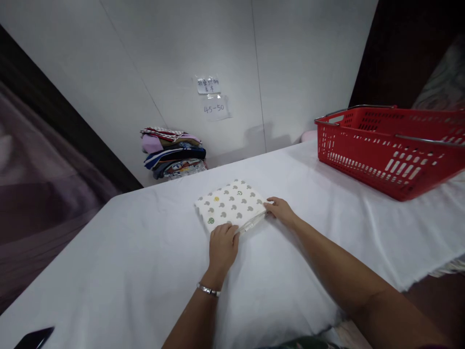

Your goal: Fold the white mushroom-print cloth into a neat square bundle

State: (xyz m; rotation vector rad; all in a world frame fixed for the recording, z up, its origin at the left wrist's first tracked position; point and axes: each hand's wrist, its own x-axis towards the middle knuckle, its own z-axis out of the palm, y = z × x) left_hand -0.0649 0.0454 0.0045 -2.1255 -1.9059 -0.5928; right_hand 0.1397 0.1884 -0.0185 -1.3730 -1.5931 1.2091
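A folded white cloth [232, 201] with grey mushroom prints, plus a few yellow and green ones, lies flat on the white-covered table [145, 261]. My left hand [223, 245] grips its near edge, fingers on top and thumb at the side. At the right corner, my right hand [281, 212] pinches the cloth between thumb and fingers. The layers of the fold show along the edge between my hands. Whatever the fingertips cover underneath is hidden.
A red plastic basket [363, 150] with metal handles stands on the right. Behind the table's far edge, a pile of folded clothes [174, 152] rests against the wall. Paper labels [216, 107] are taped above. A dark phone-like object [34, 338] lies at the lower left.
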